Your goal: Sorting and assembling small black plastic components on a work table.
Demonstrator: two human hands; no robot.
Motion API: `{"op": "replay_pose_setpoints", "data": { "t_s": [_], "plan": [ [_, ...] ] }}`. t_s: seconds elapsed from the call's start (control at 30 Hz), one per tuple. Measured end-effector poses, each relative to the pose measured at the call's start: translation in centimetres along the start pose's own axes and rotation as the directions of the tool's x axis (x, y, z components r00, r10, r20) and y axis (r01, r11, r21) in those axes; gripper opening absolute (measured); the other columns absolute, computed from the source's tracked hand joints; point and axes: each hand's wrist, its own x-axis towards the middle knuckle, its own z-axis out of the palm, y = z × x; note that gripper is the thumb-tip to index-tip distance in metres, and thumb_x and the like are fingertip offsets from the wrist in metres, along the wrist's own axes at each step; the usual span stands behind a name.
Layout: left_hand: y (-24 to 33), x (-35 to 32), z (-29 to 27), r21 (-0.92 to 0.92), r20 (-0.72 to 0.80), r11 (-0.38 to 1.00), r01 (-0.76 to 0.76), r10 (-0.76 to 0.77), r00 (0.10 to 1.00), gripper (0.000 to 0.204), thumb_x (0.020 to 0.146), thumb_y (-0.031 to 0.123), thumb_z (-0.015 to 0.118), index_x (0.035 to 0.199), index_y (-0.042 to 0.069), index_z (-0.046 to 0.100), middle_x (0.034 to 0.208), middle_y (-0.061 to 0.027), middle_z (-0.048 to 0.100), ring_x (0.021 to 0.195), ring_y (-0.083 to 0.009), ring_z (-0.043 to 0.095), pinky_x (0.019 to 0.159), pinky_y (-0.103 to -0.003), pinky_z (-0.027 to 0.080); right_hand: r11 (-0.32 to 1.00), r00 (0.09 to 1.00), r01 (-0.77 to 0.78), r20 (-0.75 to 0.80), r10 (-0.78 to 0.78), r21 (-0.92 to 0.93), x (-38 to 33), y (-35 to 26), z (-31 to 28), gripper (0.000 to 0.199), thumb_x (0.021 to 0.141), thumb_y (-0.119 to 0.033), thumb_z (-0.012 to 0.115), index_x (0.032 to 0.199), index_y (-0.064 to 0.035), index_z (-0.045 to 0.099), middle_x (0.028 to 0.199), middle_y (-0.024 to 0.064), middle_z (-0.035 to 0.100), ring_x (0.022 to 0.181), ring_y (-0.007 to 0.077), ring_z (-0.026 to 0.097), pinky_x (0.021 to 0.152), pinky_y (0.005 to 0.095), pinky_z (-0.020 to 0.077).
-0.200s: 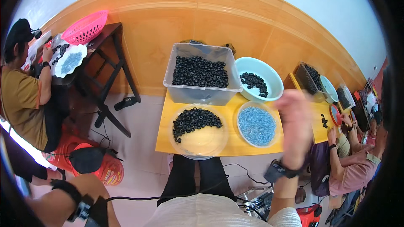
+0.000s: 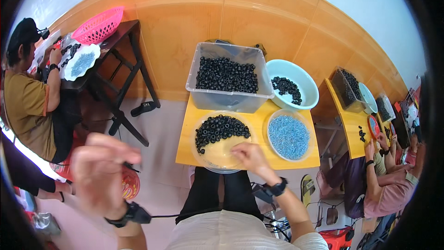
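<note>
My right hand is over the near right part of a clear round bowl. Its fingers are curled together, and whatever they may hold is too small to make out. Black ring-shaped parts fill the far half of that bowl. My left hand is raised off to the left, away from the table; motion smears its fingers, and a dark shape by the fingertips cannot be told from the background. Right of the bowl, a second clear bowl holds many small, thin bluish pieces.
Behind the bowls, a clear plastic bin is heaped with black rings. Beside it, a light blue basin holds several more. All stand on a yellow table. At left, a person works at a dark table; others sit at right.
My right hand has come down and left from its raised place at the right, to the bowl of rings. My left hand has risen into view. The scene has shifted slightly right.
</note>
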Motion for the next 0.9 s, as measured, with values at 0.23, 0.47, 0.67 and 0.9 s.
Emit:
{"op": "replay_pose_setpoints", "data": {
  "t_s": [0.23,0.47,0.67,0.9],
  "plan": [
    [-9.8,-6.9,-0.6,-0.122,-0.356,0.873,0.472,-0.483,0.8,0.033,0.088,0.026,0.052,0.099,-0.004,0.054,0.092,-0.0129,0.061,0.086,-0.0203,0.06,0.079,-0.034,0.05,0.985,0.981,0.167,0.111,-0.161,-0.042,3.4,-1.6,7.4,0.019,0.074,-0.004,0.058,0.092,-0.0014,0.062,0.086,0.0129,0.058,0.08,0.0315,0.058,0.072,0.0375,0.0475],
    [-15.2,-10.5,-0.1,-0.101,-0.405,0.707,0.7,-0.672,0.62,0.019,0.088,0.014,0.052,0.095,-0.002,0.059,0.091,-0.0113,0.063,0.079,-0.0158,0.062,0.074,-0.028,0.05,0.932,0.959,0.267,0.167,-0.231,-0.243,4.4,-0.2,8.5,0.017,0.073,-0.004,0.058,0.09,-0.0014,0.06,0.082,0.014,0.053,0.079,0.0318,0.057,0.07,0.039,0.0466],
    [-18.1,-11.4,0.7,-0.141,-0.325,0.603,0.785,-0.777,0.539,0.017,0.088,0.012,0.053,0.097,0.0,0.06,0.09,-0.0088,0.064,0.078,-0.0139,0.061,0.072,-0.025,0.05,0.9,0.984,-0.167,0.128,0.125,0.403,2.9,1.8,6.1,0.016,0.083,-0.01,0.058,0.094,0.0009,0.06,0.079,0.0094,0.061,0.065,0.0195,0.058,0.061,0.0283,0.0478],
    [-19.7,-9.9,4.4,-0.105,-0.213,0.647,0.755,-0.757,0.618,0.02,0.086,0.007,0.056,0.103,-0.002,0.059,0.096,-0.0074,0.062,0.078,-0.0127,0.061,0.072,-0.024,0.05,0.055,0.875,-0.456,0.437,0.209,0.888,1.3,2.1,4.5,0.021,0.088,-0.013,0.054,0.104,0.0,0.058,0.086,0.005,0.061,0.073,0.0105,0.058,0.065,0.0218,0.0476]
  ]
}}
